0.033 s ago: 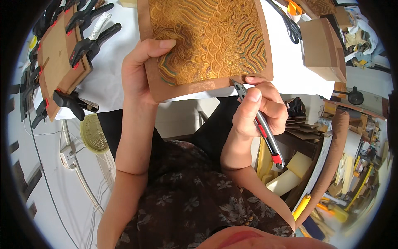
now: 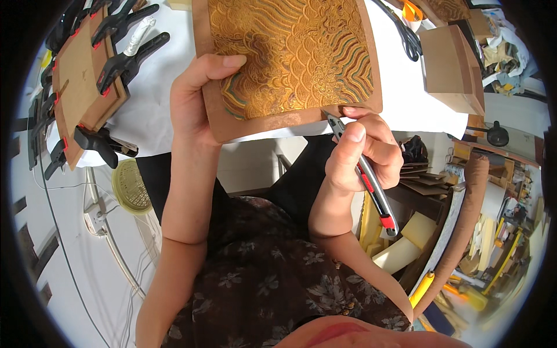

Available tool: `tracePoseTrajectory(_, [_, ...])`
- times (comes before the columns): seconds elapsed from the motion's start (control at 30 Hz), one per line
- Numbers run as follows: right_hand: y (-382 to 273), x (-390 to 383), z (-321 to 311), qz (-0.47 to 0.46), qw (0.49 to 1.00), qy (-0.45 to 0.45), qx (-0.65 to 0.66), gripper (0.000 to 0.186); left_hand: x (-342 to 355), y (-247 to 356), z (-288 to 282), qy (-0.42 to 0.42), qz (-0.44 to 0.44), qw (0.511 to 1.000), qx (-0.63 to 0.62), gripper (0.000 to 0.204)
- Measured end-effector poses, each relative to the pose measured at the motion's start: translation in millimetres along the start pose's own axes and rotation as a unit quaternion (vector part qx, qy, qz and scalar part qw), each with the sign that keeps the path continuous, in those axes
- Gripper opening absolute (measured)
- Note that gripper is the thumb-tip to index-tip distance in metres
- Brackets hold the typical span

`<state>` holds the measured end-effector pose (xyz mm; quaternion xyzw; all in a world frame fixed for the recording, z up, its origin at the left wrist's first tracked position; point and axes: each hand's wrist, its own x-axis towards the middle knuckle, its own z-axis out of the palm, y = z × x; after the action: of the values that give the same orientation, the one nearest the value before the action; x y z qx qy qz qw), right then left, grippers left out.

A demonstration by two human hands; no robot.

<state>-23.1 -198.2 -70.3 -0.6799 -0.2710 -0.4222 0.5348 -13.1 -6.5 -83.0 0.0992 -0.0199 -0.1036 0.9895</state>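
Observation:
My left hand (image 2: 194, 95) grips the left side of a brown board (image 2: 270, 124), thumb on top and other fingers hidden beneath it. A gold patterned fabric (image 2: 296, 58) with wavy coloured bands covers the board's middle, leaving a brown border. My right hand (image 2: 362, 148) is closed round a silver utility knife (image 2: 377, 197) with red parts; its front tip is at the board's lower border, right of centre, and a fingertip of that hand rests beside it at the edge. Whether the tip touches the board is unclear.
The white-covered table (image 2: 154, 110) holds a board stack with several black clamps (image 2: 133, 61) at left, black scissors (image 2: 409, 40) and a brown cardboard box (image 2: 449, 66) at right. A green basket (image 2: 130, 185) sits below left. Foam pieces (image 2: 394, 255), boards and clutter crowd the lower right.

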Motion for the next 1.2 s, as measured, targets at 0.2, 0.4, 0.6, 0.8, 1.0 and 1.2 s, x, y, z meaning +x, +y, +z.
tracePoseTrajectory(0.2, [-0.6, 1.4, 0.0, -0.013, 0.999, -0.02, -0.028, 0.031, 0.2, -1.6, 2.4, -0.02, 0.008, 1.0, -0.01, 0.046])
tracePoseTrajectory(0.4, [0.8, 0.0, 0.0, -0.011, 1.0, -0.013, -0.025, 0.031, -0.2, -1.0, 1.1, -0.018, 0.004, 1.0, -0.012, 0.045])
tracePoseTrajectory(0.6, [-0.5, 2.2, -0.1, -0.01, 0.999, -0.025, -0.033, 0.031, -0.3, -0.3, -0.8, -0.012, 0.001, 1.0, -0.016, 0.043])
tracePoseTrajectory(0.8, [1.6, 0.3, -0.4, -0.005, 1.0, -0.007, -0.029, 0.03, -0.8, -1.2, 0.3, 0.002, 0.003, 1.0, -0.008, 0.043])
tracePoseTrajectory(1.0, [-0.1, 1.5, -0.9, 0.0, 1.0, -0.02, -0.016, 0.031, -0.7, -0.5, -0.8, 0.009, 0.0, 1.0, -0.006, 0.043])
tracePoseTrajectory(1.2, [0.6, 1.1, -1.4, 0.007, 1.0, -0.017, -0.024, 0.03, -1.1, -1.2, 0.0, 0.012, 0.004, 1.0, -0.002, 0.042])
